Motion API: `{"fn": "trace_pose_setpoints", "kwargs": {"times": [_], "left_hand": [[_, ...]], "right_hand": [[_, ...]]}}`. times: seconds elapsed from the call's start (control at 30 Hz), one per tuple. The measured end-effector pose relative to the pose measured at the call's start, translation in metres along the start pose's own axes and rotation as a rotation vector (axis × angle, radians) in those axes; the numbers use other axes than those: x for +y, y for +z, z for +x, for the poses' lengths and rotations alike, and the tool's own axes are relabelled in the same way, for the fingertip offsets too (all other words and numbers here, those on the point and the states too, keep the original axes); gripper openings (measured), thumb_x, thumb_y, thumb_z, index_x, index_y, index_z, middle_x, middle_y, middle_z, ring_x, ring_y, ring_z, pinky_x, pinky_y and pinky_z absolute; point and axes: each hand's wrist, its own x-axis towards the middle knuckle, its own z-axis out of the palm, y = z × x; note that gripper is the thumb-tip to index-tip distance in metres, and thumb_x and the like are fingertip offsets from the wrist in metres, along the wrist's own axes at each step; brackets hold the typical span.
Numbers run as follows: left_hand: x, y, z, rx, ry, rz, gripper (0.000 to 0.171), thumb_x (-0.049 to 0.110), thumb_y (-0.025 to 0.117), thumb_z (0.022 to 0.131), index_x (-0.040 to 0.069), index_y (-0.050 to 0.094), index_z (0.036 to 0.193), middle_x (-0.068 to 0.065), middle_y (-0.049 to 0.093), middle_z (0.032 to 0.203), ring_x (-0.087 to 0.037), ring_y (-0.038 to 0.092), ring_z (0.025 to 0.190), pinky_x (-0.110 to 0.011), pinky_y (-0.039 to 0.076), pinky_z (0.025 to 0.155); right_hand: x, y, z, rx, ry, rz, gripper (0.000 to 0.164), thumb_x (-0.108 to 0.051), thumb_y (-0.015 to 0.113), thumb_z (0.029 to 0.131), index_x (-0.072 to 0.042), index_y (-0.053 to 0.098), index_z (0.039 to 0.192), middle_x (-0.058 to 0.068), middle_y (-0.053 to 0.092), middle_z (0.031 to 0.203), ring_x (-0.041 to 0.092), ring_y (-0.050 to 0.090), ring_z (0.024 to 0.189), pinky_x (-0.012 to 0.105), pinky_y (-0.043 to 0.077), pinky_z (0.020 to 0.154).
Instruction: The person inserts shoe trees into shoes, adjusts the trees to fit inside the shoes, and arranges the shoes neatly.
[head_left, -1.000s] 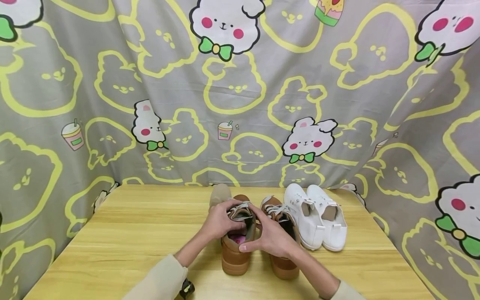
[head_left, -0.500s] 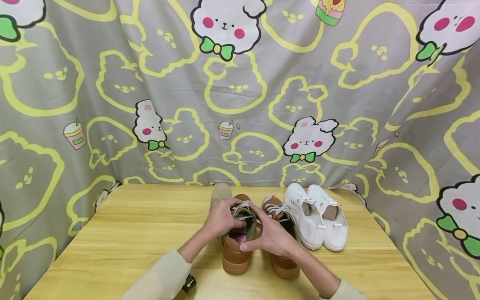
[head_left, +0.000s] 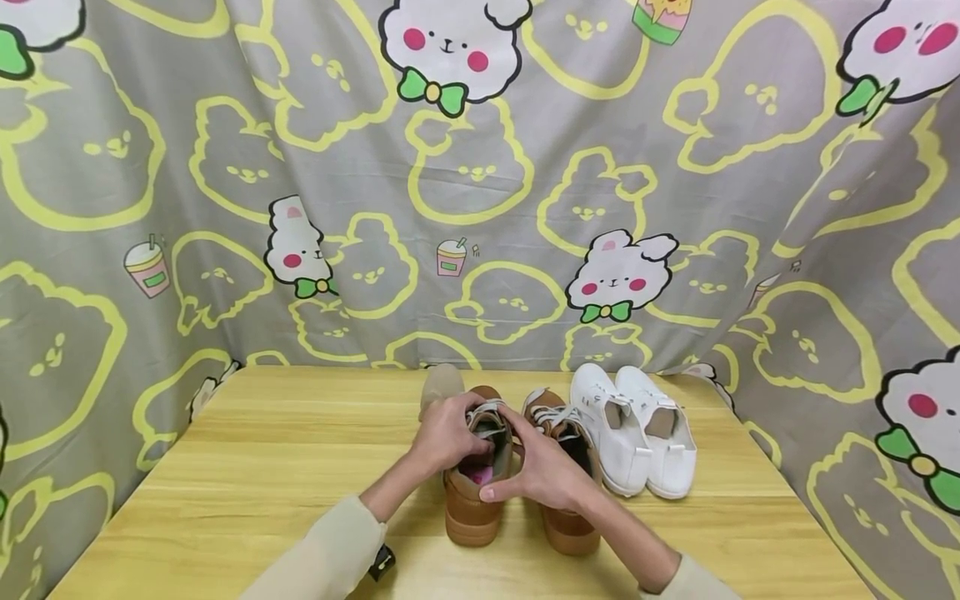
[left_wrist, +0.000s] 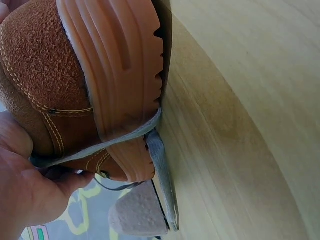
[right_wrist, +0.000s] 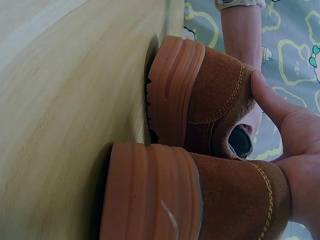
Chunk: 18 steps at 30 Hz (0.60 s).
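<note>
In the head view, a brown lace-up shoe stands on the table, its heel towards me. My left hand grips its left side, thumb inside the opening. My right hand holds its right side, thumb on the heel collar and index finger reaching towards the laces. Pink shows on the insole. The matching brown shoe stands just right, partly beneath my right hand. In the left wrist view, a grey lace hangs across the held shoe's side and sole. The right wrist view shows both brown shoes' heels.
White shoes stand side by side right of the brown pair. Beyond the held shoe sits a beige shoe, mostly hidden. A small black object shows by my left sleeve. Patterned curtain encloses the wooden table.
My left hand and forearm have shifted very slightly right. Both hands keep their hold on the brown shoe, which stays in place.
</note>
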Motion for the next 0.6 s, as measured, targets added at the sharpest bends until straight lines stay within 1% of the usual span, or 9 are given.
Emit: {"fn": "trace_pose_setpoints", "kwargs": {"times": [0.23, 0.4, 0.6], "left_hand": [[0.0024, 0.0012, 0.0009, 0.023, 0.022, 0.028, 0.054, 0.023, 0.097, 0.055, 0.015, 0.073, 0.103, 0.0, 0.076, 0.095, -0.019, 0.068, 0.083, -0.034, 0.055, 0.074], [0.0021, 0.0023, -0.0002, 0.021, 0.022, 0.041, 0.055, 0.023, 0.097, 0.057, 0.015, 0.072, 0.105, 0.0, 0.076, 0.095, -0.018, 0.069, 0.083, -0.033, 0.056, 0.074], [0.0027, 0.0027, -0.0022, 0.031, 0.034, 0.072, 0.056, 0.025, 0.097, 0.057, 0.015, 0.071, 0.105, 0.0, 0.076, 0.093, -0.019, 0.07, 0.082, -0.031, 0.056, 0.071]], "right_hand": [[-0.0014, -0.0006, 0.0, 0.001, 0.004, -0.003, 0.119, -0.05, 0.092, 0.067, -0.019, 0.027, 0.161, 0.016, 0.039, 0.16, 0.037, 0.045, 0.141, 0.059, 0.041, 0.111], [-0.0002, 0.0003, 0.0004, 0.001, 0.0, -0.006, 0.119, -0.051, 0.092, 0.067, -0.019, 0.027, 0.161, 0.016, 0.04, 0.16, 0.038, 0.045, 0.141, 0.058, 0.041, 0.111], [0.0007, 0.0012, 0.0001, -0.001, 0.001, -0.022, 0.12, -0.053, 0.092, 0.067, -0.019, 0.026, 0.161, 0.017, 0.041, 0.159, 0.038, 0.047, 0.139, 0.058, 0.043, 0.11]]}}
